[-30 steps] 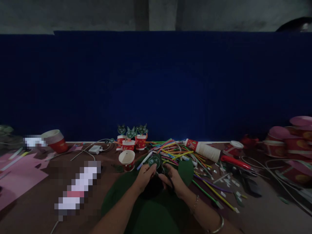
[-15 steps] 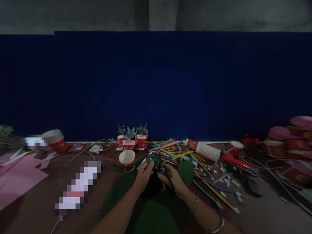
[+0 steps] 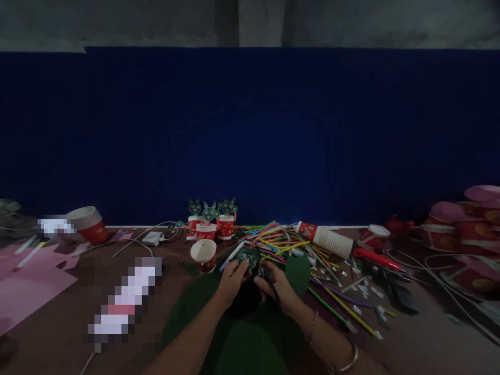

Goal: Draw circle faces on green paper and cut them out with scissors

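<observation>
Between the thumb and fingers of my left hand (image 3: pixel 233 281) is a dark green paper cutout (image 3: pixel 248 259) with a face drawn in pale lines. My right hand (image 3: pixel 278 285) grips a pair of scissors (image 3: pixel 257 268), whose dark blades lie at the cutout's right edge. Green paper (image 3: pixel 195 312) spreads on the table under both hands. Just beyond my left hand, a red and white paper cup (image 3: pixel 203 255) tilts its mouth toward me. Behind it stand red cups (image 3: pixel 225 227) topped with similar green animal faces (image 3: pixel 227 207).
Colourful pipe cleaners (image 3: pixel 281 240) lie piled behind my hands, beside a toppled stack of paper cups (image 3: pixel 332 243). White scraps and a red-handled tool (image 3: pixel 377 259) are at right. Pink paper (image 3: pixel 35 281), a cup stack (image 3: pixel 90 226) and a white plug adapter (image 3: pixel 153 238) sit at left.
My left hand has turned the green cutout slightly, and its face now sits at another angle against the blades. The scissors stay close to its edge.
</observation>
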Action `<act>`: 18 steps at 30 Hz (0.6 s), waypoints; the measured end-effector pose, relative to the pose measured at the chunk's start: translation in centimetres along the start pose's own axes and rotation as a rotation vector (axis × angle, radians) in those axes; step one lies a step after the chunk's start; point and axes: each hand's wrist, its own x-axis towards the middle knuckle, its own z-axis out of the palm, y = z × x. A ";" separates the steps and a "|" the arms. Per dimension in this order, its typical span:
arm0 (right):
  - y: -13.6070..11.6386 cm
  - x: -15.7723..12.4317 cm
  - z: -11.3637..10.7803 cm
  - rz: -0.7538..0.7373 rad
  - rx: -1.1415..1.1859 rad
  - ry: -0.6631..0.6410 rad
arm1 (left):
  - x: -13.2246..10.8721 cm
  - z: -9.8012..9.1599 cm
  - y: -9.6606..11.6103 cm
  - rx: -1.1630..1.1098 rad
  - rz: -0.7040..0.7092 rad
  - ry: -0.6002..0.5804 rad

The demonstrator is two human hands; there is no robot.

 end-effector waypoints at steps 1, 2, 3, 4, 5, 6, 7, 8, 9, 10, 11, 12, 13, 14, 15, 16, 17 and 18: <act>0.0 0.0 0.0 0.006 -0.003 0.007 | 0.1 -0.1 -0.1 -0.002 0.003 0.003; 0.0 0.0 0.0 0.012 -0.005 0.012 | 0.1 -0.1 -0.2 -0.005 0.005 0.005; 0.0 0.0 0.0 0.016 -0.008 0.010 | 0.1 -0.2 -0.3 -0.006 0.006 0.007; 0.0 0.0 0.0 0.017 -0.011 0.007 | 0.2 -0.2 -0.4 -0.006 0.006 0.005; 0.0 0.0 0.0 0.017 -0.012 0.005 | 0.2 -0.3 -0.4 -0.002 0.004 0.002; 0.0 0.0 0.0 0.016 -0.006 0.002 | 0.2 -0.3 -0.4 0.005 0.002 -0.001; 0.0 0.0 0.0 0.015 0.004 -0.002 | 0.2 -0.3 -0.4 0.012 0.002 -0.007; 0.1 0.0 0.0 0.014 0.017 -0.003 | 0.2 -0.3 -0.3 0.017 0.004 -0.012; 0.1 0.0 0.0 0.013 0.031 -0.002 | 0.2 -0.3 -0.3 0.022 0.008 -0.014; 0.2 0.0 0.0 0.015 0.046 -0.003 | 0.2 -0.3 -0.2 0.028 0.011 -0.016; 0.2 0.0 0.0 0.016 0.059 -0.006 | 0.2 -0.3 -0.1 0.035 0.012 -0.018; 0.3 0.0 0.0 0.016 0.067 -0.006 | 0.1 -0.3 0.0 0.042 0.012 -0.023; 0.5 0.0 0.0 0.017 0.071 -0.004 | 0.1 -0.3 0.1 0.047 0.009 -0.027; 0.6 0.0 0.0 0.017 0.072 -0.003 | 0.1 -0.3 0.1 0.049 0.003 -0.032; 0.7 0.1 -0.1 0.016 0.067 -0.001 | 0.2 -0.4 0.1 0.046 -0.002 -0.036; 0.7 0.1 -0.1 0.017 0.057 0.000 | 0.2 -0.4 0.1 0.039 -0.007 -0.035; 0.7 0.1 -0.1 0.021 0.045 0.001 | 0.2 -0.5 0.1 0.033 -0.008 -0.030; 0.7 0.1 -0.1 0.029 0.033 0.001 | 0.3 -0.5 0.0 0.026 -0.008 -0.019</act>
